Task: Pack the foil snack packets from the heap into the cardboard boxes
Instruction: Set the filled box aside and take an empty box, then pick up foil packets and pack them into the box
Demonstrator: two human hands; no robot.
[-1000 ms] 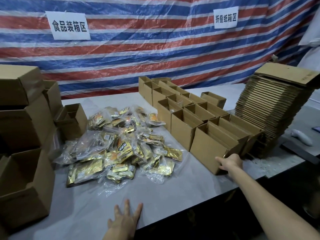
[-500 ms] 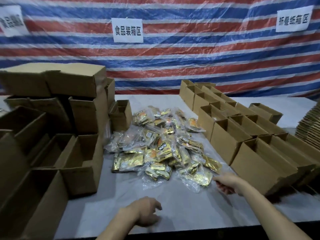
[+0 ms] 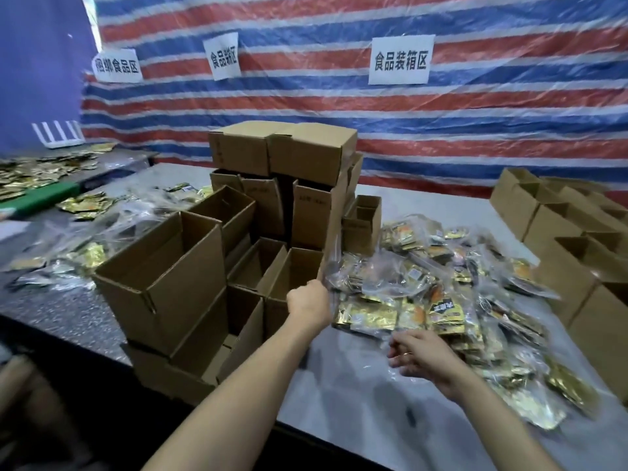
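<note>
A heap of gold foil snack packets [image 3: 445, 290] in clear bags lies on the grey table, right of centre. To its left stands a cluster of open cardboard boxes [image 3: 170, 266], with shut boxes stacked behind them. My left hand [image 3: 307, 304] is curled round the right rim of a small open box [image 3: 292, 270] beside the heap. My right hand [image 3: 419, 358] hovers at the heap's near edge, fingers loosely spread, holding nothing.
A row of open cardboard boxes [image 3: 574, 239] lines the right side of the table. More foil packets [image 3: 81, 205] are scattered over the far left, beside a green strip [image 3: 40, 198]. A striped tarpaulin [image 3: 475, 107] with paper signs hangs behind the table.
My view has swung left. My left hand rose from the table and took hold of the small box's rim. My right hand moved in to the heap's near edge.
</note>
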